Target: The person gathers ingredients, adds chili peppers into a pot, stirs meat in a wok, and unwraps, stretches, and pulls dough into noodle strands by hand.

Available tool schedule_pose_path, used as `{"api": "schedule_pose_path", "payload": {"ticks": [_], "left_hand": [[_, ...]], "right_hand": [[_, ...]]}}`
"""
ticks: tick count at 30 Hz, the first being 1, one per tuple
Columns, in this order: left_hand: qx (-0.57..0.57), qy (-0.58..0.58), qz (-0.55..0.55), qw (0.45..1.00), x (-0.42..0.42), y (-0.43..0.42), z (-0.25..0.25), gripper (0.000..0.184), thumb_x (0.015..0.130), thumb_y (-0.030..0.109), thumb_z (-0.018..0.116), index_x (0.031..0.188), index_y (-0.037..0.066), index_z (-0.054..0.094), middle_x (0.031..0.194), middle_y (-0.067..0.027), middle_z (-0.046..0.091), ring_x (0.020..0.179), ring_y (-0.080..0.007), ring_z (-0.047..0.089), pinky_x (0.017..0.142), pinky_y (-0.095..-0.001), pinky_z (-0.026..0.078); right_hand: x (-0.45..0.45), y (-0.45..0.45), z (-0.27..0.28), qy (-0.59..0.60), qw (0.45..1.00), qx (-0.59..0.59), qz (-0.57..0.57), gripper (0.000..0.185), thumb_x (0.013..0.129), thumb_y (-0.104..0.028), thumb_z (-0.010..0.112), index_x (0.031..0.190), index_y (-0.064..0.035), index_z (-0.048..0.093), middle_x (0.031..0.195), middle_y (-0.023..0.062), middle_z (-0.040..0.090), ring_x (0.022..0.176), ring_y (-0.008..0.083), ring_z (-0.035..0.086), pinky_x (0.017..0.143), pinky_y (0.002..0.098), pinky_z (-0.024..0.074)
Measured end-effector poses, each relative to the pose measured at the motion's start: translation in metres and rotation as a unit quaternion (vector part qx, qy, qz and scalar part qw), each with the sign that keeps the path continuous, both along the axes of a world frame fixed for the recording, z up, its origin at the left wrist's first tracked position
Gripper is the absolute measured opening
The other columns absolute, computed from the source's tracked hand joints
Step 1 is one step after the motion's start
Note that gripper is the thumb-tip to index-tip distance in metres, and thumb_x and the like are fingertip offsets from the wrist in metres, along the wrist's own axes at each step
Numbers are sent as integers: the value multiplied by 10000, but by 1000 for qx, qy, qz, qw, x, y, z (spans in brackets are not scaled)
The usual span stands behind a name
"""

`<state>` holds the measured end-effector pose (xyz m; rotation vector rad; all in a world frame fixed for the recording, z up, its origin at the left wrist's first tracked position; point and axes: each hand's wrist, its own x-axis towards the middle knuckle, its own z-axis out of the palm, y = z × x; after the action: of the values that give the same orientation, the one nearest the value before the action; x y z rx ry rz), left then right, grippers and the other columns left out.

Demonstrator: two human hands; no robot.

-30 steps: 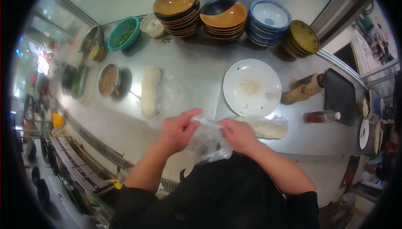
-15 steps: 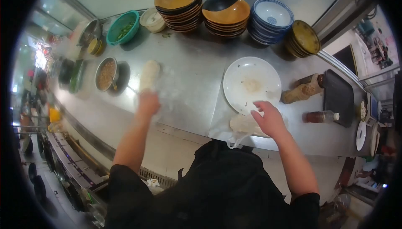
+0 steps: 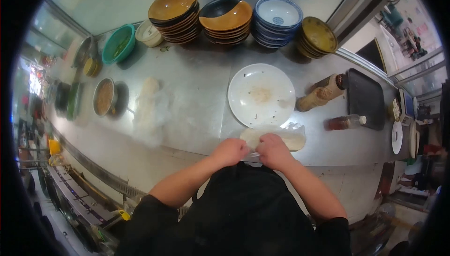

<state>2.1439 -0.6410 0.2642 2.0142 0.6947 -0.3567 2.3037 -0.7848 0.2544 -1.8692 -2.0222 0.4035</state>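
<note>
At the counter's front edge lies a clear plastic bag [image 3: 298, 129] with a pale, flat bread-like piece [image 3: 294, 141] in it. My left hand [image 3: 229, 152] is closed at the bag's left end, its fingertips pinching the plastic. Close beside it, my right hand [image 3: 274, 152] is also closed on the bag, partly covering the pale piece. Just beyond my hands stands a large white plate [image 3: 262, 80] with brown smears and crumbs. Farther left, a second pale piece [image 3: 149, 97] lies in another clear plastic bag [image 3: 157, 118].
Stacked bowls [image 3: 225, 22] line the back. At left are a metal bowl of brown filling [image 3: 104, 97] and a green basin [image 3: 118, 44]. To the right lie a paper-wrapped bottle [image 3: 323, 94], a bottle of dark liquid [image 3: 344, 122] and a black tray [image 3: 365, 99].
My left hand has left the left-hand bag and come across to the right-hand one. My right hand has lowered and closed on that bag. The view has shifted right.
</note>
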Motion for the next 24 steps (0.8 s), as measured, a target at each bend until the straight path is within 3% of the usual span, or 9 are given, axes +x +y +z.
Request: {"api": "schedule_pose_path", "payload": {"ticks": [2, 5, 8, 10, 15, 21, 22, 23, 24], "left_hand": [[-42, -97, 89, 990, -2, 1, -9, 409, 891, 385, 540, 832, -10, 628, 821, -197, 643, 826, -337, 623, 790, -415, 479], [-517, -222, 432, 704, 3, 23, 10, 136, 926, 192, 474, 946, 67, 526, 839, -82, 607, 834, -210, 604, 878, -392, 442], [-412, -221, 466, 751, 7, 14, -20, 224, 900, 279, 507, 922, 60, 547, 861, -94, 618, 852, -233, 611, 852, -394, 456], [-303, -218, 491, 787, 12, 10, -52, 315, 875, 365, 540, 897, 52, 569, 883, -105, 630, 871, -255, 618, 826, -397, 469], [18, -15, 317, 948, 26, -27, -84, 395, 858, 395, 544, 933, 14, 617, 906, -146, 634, 855, -318, 610, 763, -431, 487], [220, 109, 76, 966, 5, -32, -132, 341, 904, 282, 483, 1010, -11, 621, 989, -181, 620, 895, -348, 604, 790, -448, 497], [-100, -9, 309, 946, -4, -35, -141, 302, 920, 225, 447, 1049, -3, 597, 1021, -159, 616, 915, -328, 603, 795, -446, 495], [-401, -128, 490, 763, -9, -38, -144, 275, 936, 167, 411, 1087, 4, 574, 1053, -137, 612, 934, -308, 601, 800, -444, 494], [-398, -127, 490, 765, -6, -42, -128, 275, 936, 167, 411, 1087, 4, 574, 1053, -137, 612, 934, -308, 601, 800, -444, 494]], "right_hand": [[-3, -3, 16, 100, 991, -87, 8, 180, 741, -214, 643, 742, -39, 602, 869, 125, 579, 874, 314, 555, 792, 418, 452], [6, -6, -10, 394, 883, -254, -21, 207, 777, -204, 575, 687, -18, 579, 840, 156, 605, 837, 315, 582, 771, 415, 466], [19, -2, -36, 585, 709, -371, -133, 180, 803, -192, 524, 824, -21, 577, 927, 233, 638, 836, 354, 625, 764, 409, 489], [17, 3, -36, 188, 934, -201, -230, 335, 787, -170, 548, 1090, -32, 513, 890, 240, 631, 834, 379, 615, 747, 432, 490], [14, 3, -14, 108, 935, -291, -170, 446, 773, -146, 566, 1191, -57, 438, 890, 222, 636, 861, 383, 612, 764, 466, 472], [14, -20, -49, 125, 947, -259, -142, 357, 758, -218, 625, 1054, -57, 507, 857, 185, 643, 821, 363, 614, 722, 445, 477], [15, -23, -50, 154, 948, -242, -141, 340, 757, -260, 647, 1000, -51, 530, 849, 175, 645, 798, 351, 616, 702, 427, 480], [15, -25, -47, 157, 948, -240, -140, 340, 757, -260, 647, 1000, -51, 530, 849, 175, 645, 798, 351, 616, 702, 427, 480], [15, -25, -40, 240, 928, -235, -162, 338, 751, -307, 668, 931, -45, 553, 828, 167, 643, 769, 339, 614, 683, 410, 477]]}}
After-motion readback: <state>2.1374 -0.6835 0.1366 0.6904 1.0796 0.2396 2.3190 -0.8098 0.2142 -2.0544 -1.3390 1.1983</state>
